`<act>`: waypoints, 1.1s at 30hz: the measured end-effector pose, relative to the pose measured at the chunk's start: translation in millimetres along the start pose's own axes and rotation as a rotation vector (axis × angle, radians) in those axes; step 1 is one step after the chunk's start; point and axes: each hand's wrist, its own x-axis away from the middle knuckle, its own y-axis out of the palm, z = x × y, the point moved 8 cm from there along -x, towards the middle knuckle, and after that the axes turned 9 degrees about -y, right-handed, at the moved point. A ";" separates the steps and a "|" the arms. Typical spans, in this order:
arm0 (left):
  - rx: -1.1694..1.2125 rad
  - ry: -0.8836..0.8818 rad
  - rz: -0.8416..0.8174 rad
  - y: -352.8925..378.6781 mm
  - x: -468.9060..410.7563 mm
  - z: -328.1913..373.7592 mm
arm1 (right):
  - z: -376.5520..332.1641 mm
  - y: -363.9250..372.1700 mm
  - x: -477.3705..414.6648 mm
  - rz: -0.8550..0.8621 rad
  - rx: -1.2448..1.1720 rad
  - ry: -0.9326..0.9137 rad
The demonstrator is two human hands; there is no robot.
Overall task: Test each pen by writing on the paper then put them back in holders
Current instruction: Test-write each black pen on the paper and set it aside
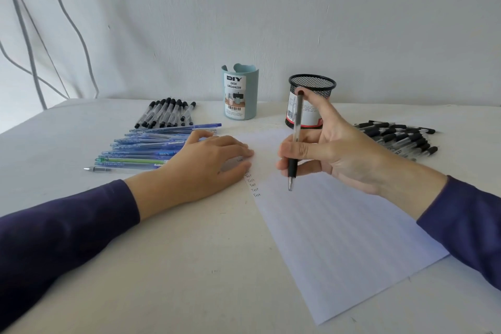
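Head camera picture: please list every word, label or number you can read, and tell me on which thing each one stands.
"DIY DESK ORGANIZER": white label on the pale blue plastic pen holder; its barcode digits are too small.
"Test", handwritten repeatedly: left edge of the white lined paper sheet.
Label on the black wire mesh cup: too small.
Print on the blue pens: blurred.

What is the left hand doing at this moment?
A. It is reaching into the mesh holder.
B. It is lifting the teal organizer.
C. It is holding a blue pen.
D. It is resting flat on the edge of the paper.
D: the left hand lies palm down with its fingers on the left edge of the paper, holding nothing, while the right hand grips the pen.
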 end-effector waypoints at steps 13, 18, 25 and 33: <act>-0.004 -0.010 -0.008 -0.9 1.0 0.5 | 12.0 -2.4 -1.8 0.100 -0.190 0.060; -0.089 -0.054 0.011 -3.8 2.6 -2.1 | 19.1 -9.1 -0.9 0.230 -0.055 0.071; -0.090 -0.086 -0.047 0.9 0.7 -4.2 | 17.3 19.7 3.7 -0.015 0.079 0.086; -0.086 -0.084 -0.058 -0.5 3.9 -3.7 | 19.1 31.8 -1.4 0.071 0.418 -0.008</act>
